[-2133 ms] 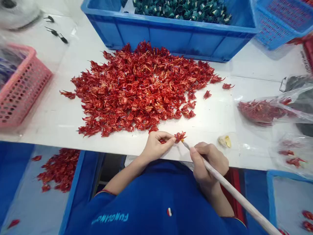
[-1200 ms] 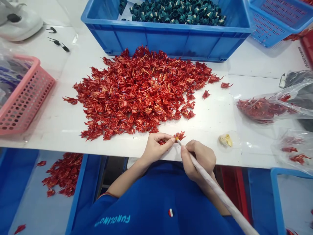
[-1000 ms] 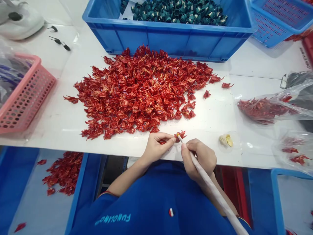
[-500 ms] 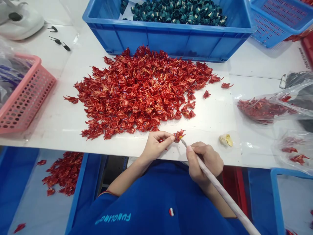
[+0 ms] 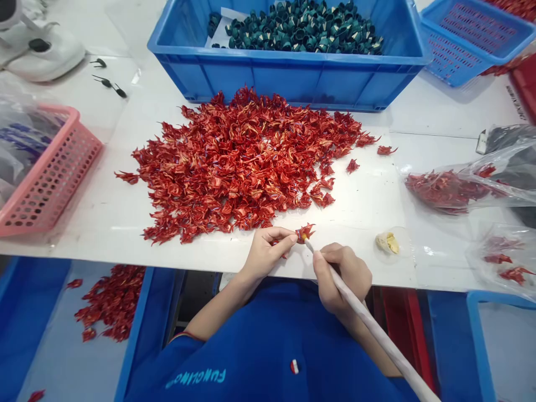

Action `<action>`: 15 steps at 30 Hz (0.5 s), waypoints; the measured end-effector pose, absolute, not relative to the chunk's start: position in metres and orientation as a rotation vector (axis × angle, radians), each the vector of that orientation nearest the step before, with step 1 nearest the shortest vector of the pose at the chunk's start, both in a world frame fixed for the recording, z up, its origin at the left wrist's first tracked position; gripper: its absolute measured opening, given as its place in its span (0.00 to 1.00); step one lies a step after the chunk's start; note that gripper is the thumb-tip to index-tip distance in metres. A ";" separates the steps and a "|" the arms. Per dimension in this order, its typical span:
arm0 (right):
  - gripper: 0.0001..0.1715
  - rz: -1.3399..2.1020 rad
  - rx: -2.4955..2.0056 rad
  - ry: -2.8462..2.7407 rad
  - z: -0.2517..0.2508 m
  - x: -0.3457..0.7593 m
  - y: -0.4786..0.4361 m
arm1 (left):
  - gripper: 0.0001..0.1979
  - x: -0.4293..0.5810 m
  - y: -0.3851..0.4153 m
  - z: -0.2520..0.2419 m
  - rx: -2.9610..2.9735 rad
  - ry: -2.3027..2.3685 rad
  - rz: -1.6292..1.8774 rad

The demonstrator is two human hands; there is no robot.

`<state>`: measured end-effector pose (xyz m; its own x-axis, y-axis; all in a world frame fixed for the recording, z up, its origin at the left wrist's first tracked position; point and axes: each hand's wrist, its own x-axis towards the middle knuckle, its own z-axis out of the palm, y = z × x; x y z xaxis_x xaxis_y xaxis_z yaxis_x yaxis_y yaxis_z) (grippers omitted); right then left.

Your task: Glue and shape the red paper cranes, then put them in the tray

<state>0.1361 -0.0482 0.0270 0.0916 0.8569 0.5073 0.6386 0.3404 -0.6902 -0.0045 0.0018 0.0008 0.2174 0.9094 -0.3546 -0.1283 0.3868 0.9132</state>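
As the left hand (image 5: 264, 255) pinches a red flower (image 5: 305, 231) steady, the right hand (image 5: 344, 274) grips a stick (image 5: 385, 338) touching it from five o'clock.

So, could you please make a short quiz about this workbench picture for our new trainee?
1. True or false: the right hand holds a long pale stick.
2. What lies in the big blue crate? A white cups; B dark green pieces; C yellow balls.
3. Which hand pinches the single red flower piece at the stick's tip?
Key: 1 true; 2 B; 3 the left hand.
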 end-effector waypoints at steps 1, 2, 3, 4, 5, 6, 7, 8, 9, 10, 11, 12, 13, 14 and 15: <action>0.12 0.297 -1.358 -1.646 0.027 0.136 -0.048 | 0.15 -0.004 0.002 0.001 0.894 1.109 0.875; 0.13 0.323 -1.331 -1.658 0.027 0.136 -0.049 | 0.15 -0.004 0.002 0.002 0.890 1.108 0.879; 0.13 0.350 -1.297 -1.646 0.027 0.136 -0.049 | 0.15 -0.003 0.002 0.002 0.885 1.106 0.884; 0.12 0.363 -1.270 -1.599 0.026 0.136 -0.049 | 0.16 -0.003 0.001 0.002 0.881 1.100 0.888; 0.11 0.356 -1.253 -1.520 0.025 0.137 -0.049 | 0.16 -0.003 0.001 0.002 0.875 1.094 0.893; 0.09 0.347 -1.238 -1.433 0.023 0.137 -0.049 | 0.16 -0.002 0.001 0.002 0.866 1.088 0.898; 0.07 0.343 -1.226 -1.339 0.021 0.137 -0.048 | 0.16 -0.002 0.001 0.002 0.855 1.082 0.902; 0.05 0.347 -1.221 -1.255 0.019 0.139 -0.046 | 0.16 -0.002 0.001 0.002 0.841 1.075 0.905; 0.02 0.359 -1.220 -1.190 0.016 0.141 -0.043 | 0.16 -0.003 0.000 0.001 0.826 1.069 0.908; 0.05 0.383 -1.233 -1.154 0.013 0.144 -0.039 | 0.16 -0.003 0.000 0.001 0.805 1.065 0.911; 0.09 0.410 -1.262 -1.152 0.010 0.147 -0.035 | 0.16 -0.003 0.000 0.001 0.779 1.062 0.914; 0.13 0.429 -1.313 -1.176 0.008 0.152 -0.031 | 0.16 -0.004 -0.001 0.001 0.746 1.057 0.916; 0.15 0.432 -1.382 -1.227 0.006 0.156 -0.026 | 0.16 -0.005 -0.002 0.002 0.706 1.050 0.917; 0.16 0.418 -1.458 -1.308 0.004 0.161 -0.022 | 0.16 -0.007 -0.003 0.003 0.664 1.041 0.919; 0.16 0.381 -1.522 -1.400 0.003 0.165 -0.017 | 0.16 -0.010 -0.005 0.005 0.627 1.033 0.922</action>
<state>0.1651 -0.0170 0.0030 0.2828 0.8823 0.3763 0.5702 0.1609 -0.8056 -0.0095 -0.0053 0.0048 0.2125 0.8719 -0.4411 -0.3400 0.4892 0.8032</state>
